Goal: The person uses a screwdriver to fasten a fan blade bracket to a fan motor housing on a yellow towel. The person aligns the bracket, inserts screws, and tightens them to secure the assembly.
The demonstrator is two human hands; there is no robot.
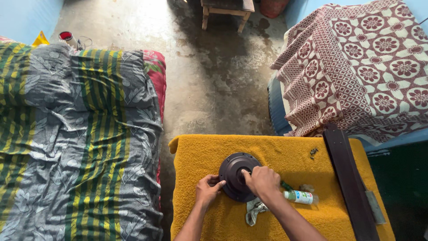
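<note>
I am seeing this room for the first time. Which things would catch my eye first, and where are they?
The bright yellow cloth on the table at bottom centre stands out. On it lies a dark round metal disc; the left hand touches its edge, and the right hand presses at its centre. A green-and-grey striped blanket fills the left side, and a red-and-white flowered spread the upper right.

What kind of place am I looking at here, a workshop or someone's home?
Most likely a room in a home: a bed with a striped cover, another under a patterned spread, and a bare concrete floor between them.
</note>
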